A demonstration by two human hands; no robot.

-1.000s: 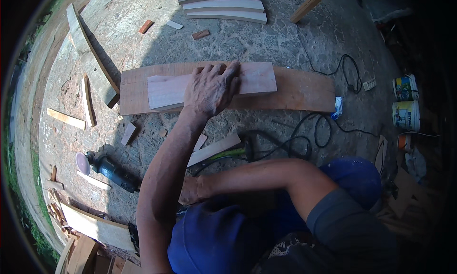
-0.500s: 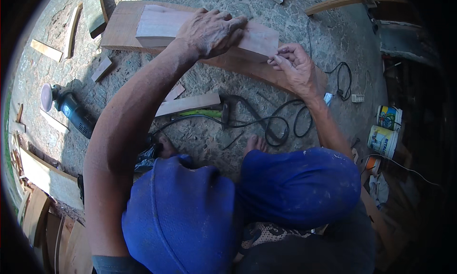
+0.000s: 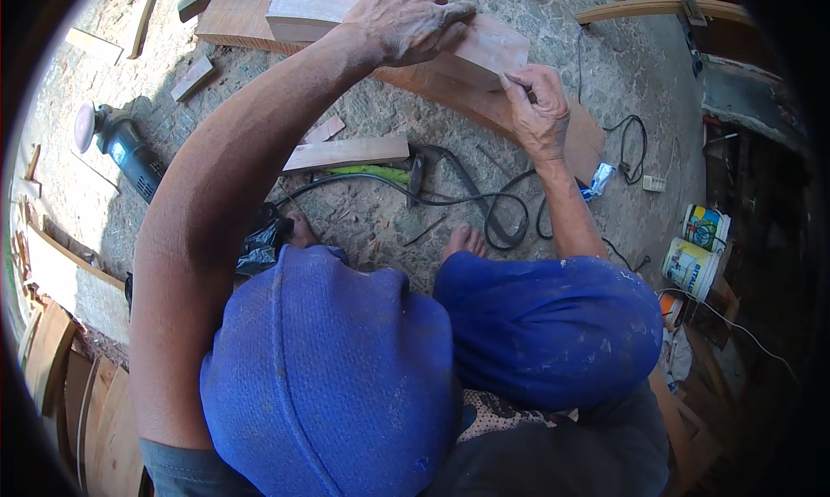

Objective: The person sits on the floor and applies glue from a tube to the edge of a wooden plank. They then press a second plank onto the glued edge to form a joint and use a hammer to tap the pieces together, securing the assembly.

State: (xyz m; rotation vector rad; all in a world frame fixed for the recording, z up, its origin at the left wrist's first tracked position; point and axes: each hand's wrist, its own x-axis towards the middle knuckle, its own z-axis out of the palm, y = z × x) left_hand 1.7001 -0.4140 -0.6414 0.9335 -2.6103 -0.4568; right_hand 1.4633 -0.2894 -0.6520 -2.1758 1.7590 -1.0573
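Observation:
A pale, smooth wooden block [image 3: 493, 47] lies on a larger, darker curved wooden plank [image 3: 242, 17] at the far side of the floor. My left hand [image 3: 406, 22] is laid across the block's top, its fingers bent over the far edge and gripping it. At the block's right end, my right hand [image 3: 538, 112] is closed in a pinch, thumb and forefinger against the corner. Whatever may be between those fingertips is too small to make out.
An angle grinder [image 3: 130, 147] rests on the floor at left. Nearer me lie a wood strip [image 3: 346, 153], a green-handled hammer [image 3: 372, 174] and a looping black cable [image 3: 526, 216]. Paint buckets [image 3: 692, 264] stand at right. Wooden boards [image 3: 112, 419] are stacked at lower left.
The view has shifted, so the block, plank and tools sit differently in the picture. My right fingers have drawn together into a tighter pinch at the block's corner. My left hand stays on the block.

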